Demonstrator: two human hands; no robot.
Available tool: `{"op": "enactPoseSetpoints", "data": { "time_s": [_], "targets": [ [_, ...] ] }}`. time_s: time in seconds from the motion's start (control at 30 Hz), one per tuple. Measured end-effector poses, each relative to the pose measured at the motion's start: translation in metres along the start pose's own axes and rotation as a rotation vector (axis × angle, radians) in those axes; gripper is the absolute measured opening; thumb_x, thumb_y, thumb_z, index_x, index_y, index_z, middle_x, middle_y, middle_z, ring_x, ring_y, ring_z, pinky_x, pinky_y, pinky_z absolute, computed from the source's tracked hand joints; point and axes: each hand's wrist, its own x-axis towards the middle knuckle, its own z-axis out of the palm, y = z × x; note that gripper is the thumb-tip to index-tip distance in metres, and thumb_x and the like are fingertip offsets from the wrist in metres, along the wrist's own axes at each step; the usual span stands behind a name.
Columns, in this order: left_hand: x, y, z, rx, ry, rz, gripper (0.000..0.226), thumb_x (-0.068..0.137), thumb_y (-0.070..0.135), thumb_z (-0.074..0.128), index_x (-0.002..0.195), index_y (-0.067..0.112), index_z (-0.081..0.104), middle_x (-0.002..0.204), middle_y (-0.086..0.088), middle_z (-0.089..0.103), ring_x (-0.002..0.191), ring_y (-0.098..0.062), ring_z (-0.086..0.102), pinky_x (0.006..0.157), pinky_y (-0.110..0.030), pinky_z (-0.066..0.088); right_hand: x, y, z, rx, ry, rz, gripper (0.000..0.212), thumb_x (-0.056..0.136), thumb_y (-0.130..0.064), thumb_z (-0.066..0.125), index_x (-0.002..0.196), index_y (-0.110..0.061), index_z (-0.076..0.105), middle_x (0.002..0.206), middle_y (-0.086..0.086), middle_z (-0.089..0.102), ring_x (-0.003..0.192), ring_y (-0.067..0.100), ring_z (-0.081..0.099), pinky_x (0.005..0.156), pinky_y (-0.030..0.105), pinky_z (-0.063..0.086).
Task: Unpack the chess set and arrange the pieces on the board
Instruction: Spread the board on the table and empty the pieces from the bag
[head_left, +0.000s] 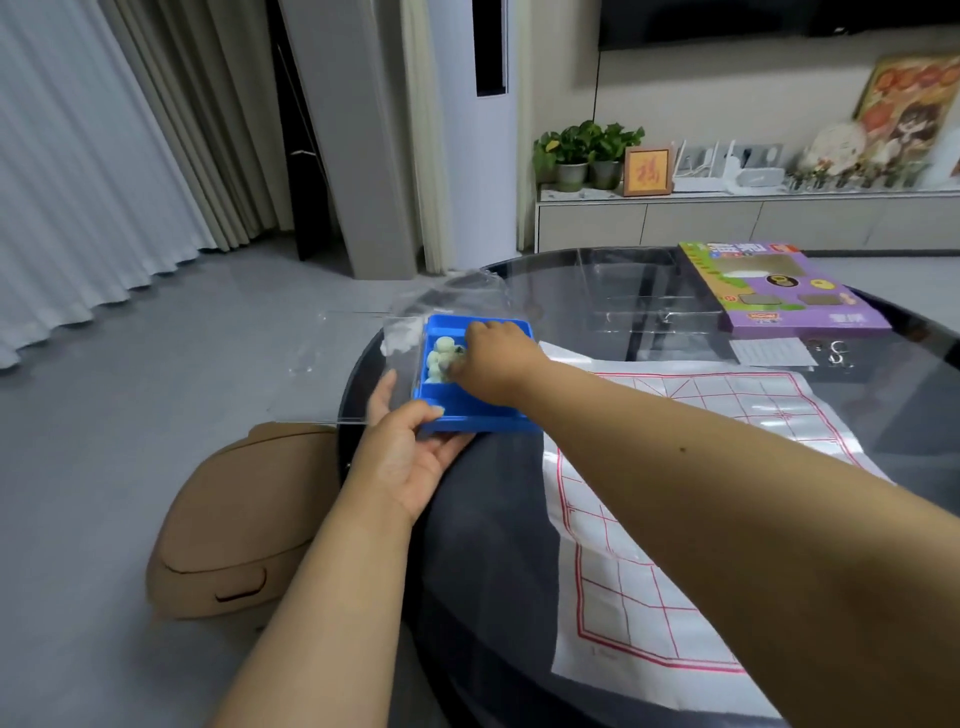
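Left hand (410, 457): palm up under the near edge of the blue tray (480, 413), thumb curled over its rim, gripping it. Right hand (493, 358): reached into the tray, fingers bent down onto the pale green chess pieces (440, 358); whether it pinches one, cannot tell. Pieces sit clustered in the tray's left compartment. Tray lies at the left edge of the round dark glass table (883, 415), partly overhanging it. Clear plastic lid (358, 364) stands open to the left of the tray. White board sheet with red grid (649, 545) lies flat just right of the tray, under the right forearm. Purple game box (779, 291) beyond the tray to the right, well apart. Tan stool (234, 519) on the floor, left of the tray.
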Motion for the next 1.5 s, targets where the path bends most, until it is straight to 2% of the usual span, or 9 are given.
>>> {"op": "enactPoseSetpoints", "data": {
  "time_s": [0.27,0.47,0.7,0.8,0.87,1.0,1.17,1.27,1.5],
  "targets": [
    [0.012,0.008,-0.016,-0.047,-0.043,0.028,0.078,0.087,-0.012,0.034,0.148,0.035,0.026,0.091,-0.012,0.073,0.074,-0.026,0.072,0.069,-0.045,0.059,0.03,-0.027,0.025,0.033,-0.007,-0.015,0.058,0.092,-0.055,0.035,0.127,-0.01,0.045,0.135,0.009,0.042,0.126,0.031,0.033,0.105,0.048,0.031],
    [0.015,0.011,-0.028,-0.077,-0.025,0.061,0.079,0.086,-0.012,0.036,0.148,0.036,0.024,0.109,-0.017,0.065,0.081,-0.029,0.071,0.064,-0.042,0.058,0.035,-0.037,0.036,0.027,-0.03,-0.073,0.042,0.094,-0.041,0.034,0.122,-0.01,0.044,0.124,0.009,0.046,0.118,0.032,0.037,0.103,0.045,0.032],
    [0.016,0.012,-0.033,-0.123,-0.005,0.059,0.078,0.086,-0.012,0.036,0.147,0.035,0.026,0.106,-0.017,0.065,0.076,-0.028,0.071,0.06,-0.04,0.058,0.033,-0.044,0.033,0.004,-0.078,-0.071,0.037,0.094,-0.032,0.029,0.12,-0.01,0.046,0.121,0.013,0.05,0.112,0.032,0.04,0.103,0.043,0.032],
    [0.016,0.012,-0.034,-0.119,0.007,0.063,0.078,0.085,-0.012,0.038,0.147,0.035,0.027,0.104,-0.016,0.066,0.077,-0.028,0.071,0.061,-0.04,0.058,0.025,-0.05,0.023,-0.002,-0.101,-0.075,0.034,0.098,-0.024,0.029,0.117,-0.008,0.052,0.117,0.011,0.053,0.11,0.03,0.044,0.093,0.035,0.033],
    [0.015,0.012,-0.035,-0.118,0.015,0.062,0.078,0.085,-0.013,0.039,0.146,0.035,0.028,0.099,-0.014,0.069,0.078,-0.028,0.07,0.062,-0.04,0.058,0.023,-0.051,0.022,-0.024,-0.121,-0.102,0.027,0.099,-0.023,0.032,0.098,-0.01,0.056,0.1,0.006,0.055,0.099,0.026,0.048,0.083,0.033,0.036],
    [0.013,0.013,-0.035,-0.145,0.013,0.051,0.08,0.084,-0.013,0.041,0.147,0.035,0.027,0.095,-0.014,0.071,0.077,-0.029,0.072,0.062,-0.04,0.058,0.03,-0.052,0.027,0.021,-0.119,-0.07,0.032,0.096,-0.024,0.036,0.064,-0.019,0.035,0.068,-0.003,0.042,0.078,0.021,0.045,0.062,0.029,0.032],
    [0.01,0.015,-0.035,-0.113,-0.007,0.068,0.08,0.085,-0.013,0.04,0.148,0.033,0.024,0.082,-0.007,0.076,0.076,-0.024,0.072,0.063,-0.04,0.059,0.033,-0.053,0.021,0.125,-0.042,-0.023,0.031,0.093,-0.02,0.039,0.063,-0.017,0.036,0.081,0.004,0.051,0.078,0.022,0.046,0.062,0.03,0.033],
    [0.01,0.015,-0.036,-0.097,0.005,0.083,0.081,0.084,-0.012,0.041,0.149,0.034,0.023,0.082,-0.005,0.076,0.078,-0.023,0.073,0.064,-0.039,0.059,0.033,-0.054,0.018,0.183,0.008,-0.016,0.027,0.093,-0.021,0.042,0.067,-0.016,0.039,0.073,0.0,0.048,0.076,0.021,0.045,0.055,0.029,0.03],
    [0.008,0.015,-0.034,-0.109,0.045,0.117,0.082,0.085,-0.012,0.041,0.149,0.035,0.022,0.105,-0.013,0.066,0.087,-0.027,0.07,0.065,-0.041,0.059,0.031,-0.056,0.019,0.246,0.167,-0.127,0.018,0.094,-0.025,0.05,0.082,-0.012,0.044,0.078,0.004,0.051,0.073,0.022,0.045,0.061,0.029,0.031]
  ]
}}
